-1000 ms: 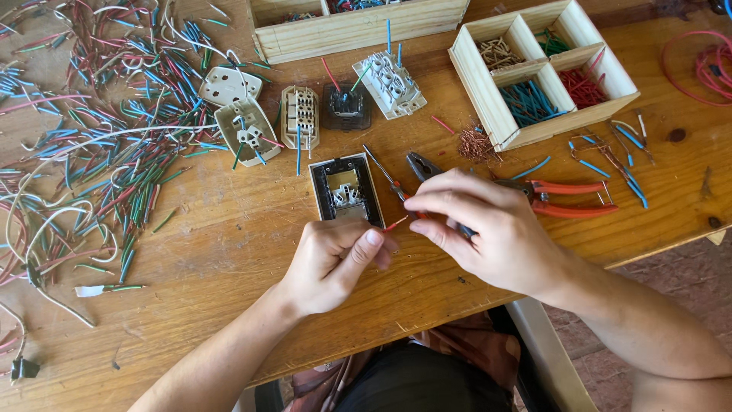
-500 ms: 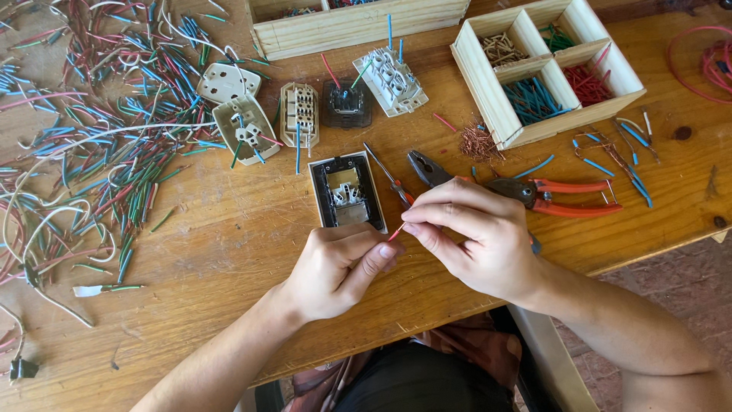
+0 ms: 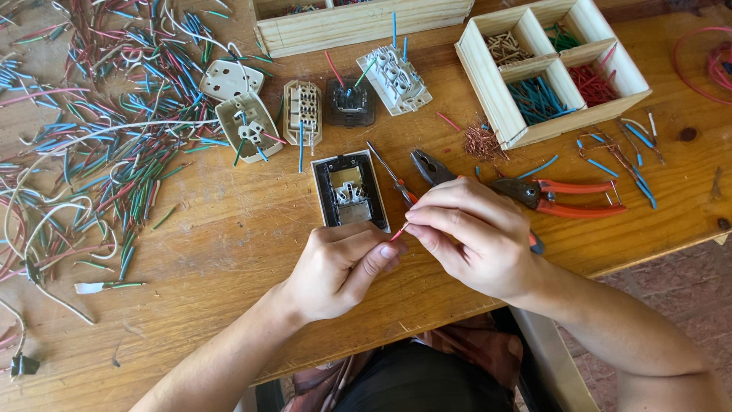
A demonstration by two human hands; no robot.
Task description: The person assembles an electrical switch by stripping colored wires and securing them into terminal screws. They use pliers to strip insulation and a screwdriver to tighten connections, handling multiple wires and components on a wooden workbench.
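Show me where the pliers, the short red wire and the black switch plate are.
pliers (image 3: 568, 197): head view, on the orange handles.
short red wire (image 3: 398, 232): head view, on its middle, pinched between both hands.
black switch plate (image 3: 349, 191): head view, on its centre mechanism.

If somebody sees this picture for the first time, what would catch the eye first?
Probably the two hands at the centre: the left hand and right hand pinch a short red wire between them. Next, the big scatter of coloured wire offcuts on the table's left, and the orange-handled pliers right of the hands.
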